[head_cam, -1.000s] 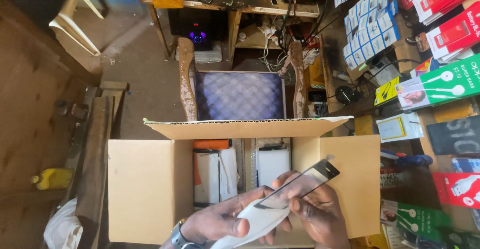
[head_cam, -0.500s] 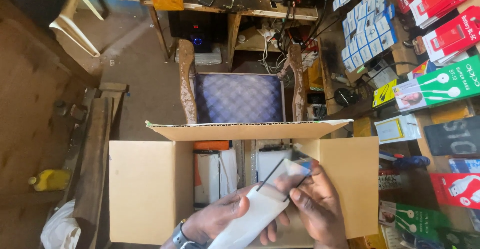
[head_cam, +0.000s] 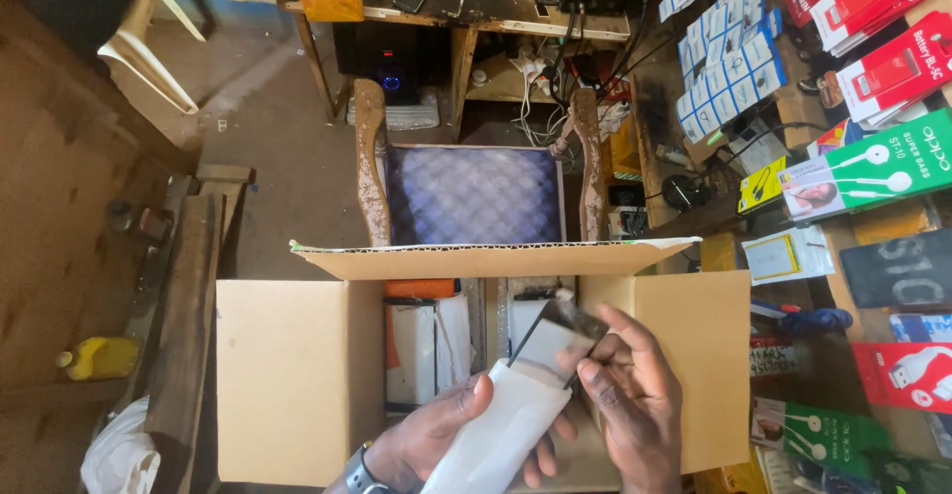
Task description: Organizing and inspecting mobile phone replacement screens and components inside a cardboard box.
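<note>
While both hands (head_cam: 555, 420) hold it, the sleeve (head_cam: 511, 420) slants up-right.

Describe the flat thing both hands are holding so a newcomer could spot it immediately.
Find the open cardboard box at the bottom centre. Above it, the left hand and right hand hold a white paper sleeve with a thin black-rimmed glass panel sticking out, unlike the boxed stock inside.
</note>
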